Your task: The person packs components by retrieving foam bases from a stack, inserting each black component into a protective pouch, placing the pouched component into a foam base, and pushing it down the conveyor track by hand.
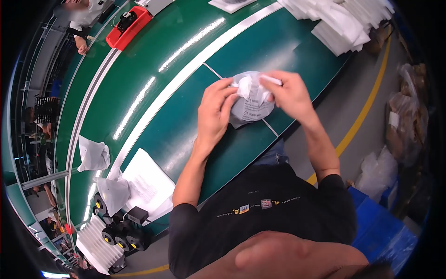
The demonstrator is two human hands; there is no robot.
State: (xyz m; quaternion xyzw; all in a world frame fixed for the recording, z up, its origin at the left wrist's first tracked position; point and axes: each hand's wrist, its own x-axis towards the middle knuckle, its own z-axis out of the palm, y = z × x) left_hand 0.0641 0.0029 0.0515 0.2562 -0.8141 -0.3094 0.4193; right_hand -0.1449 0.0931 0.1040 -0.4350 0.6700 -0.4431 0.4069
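A translucent white plastic bag (253, 108) with printed warning text rests on the green table in front of me. Its top is bunched and folded, and what it contains cannot be made out. On the left side, my left hand (214, 110) pinches the bag's gathered edge between thumb and fingers. My right hand (290, 94) grips the opposite upper edge, where a rolled white strip of the bag sticks out beside the fingers. Both hands are closed, at about the same height over the table.
White foam sleeves (341, 23) are piled at the far right. Left are wrapped items (94, 153), papers (147, 183), black round parts (121, 242) and stacked white sheets (95, 244). A red bin (129, 28) stands across the green conveyor (109, 100), near another person's hand (82, 48).
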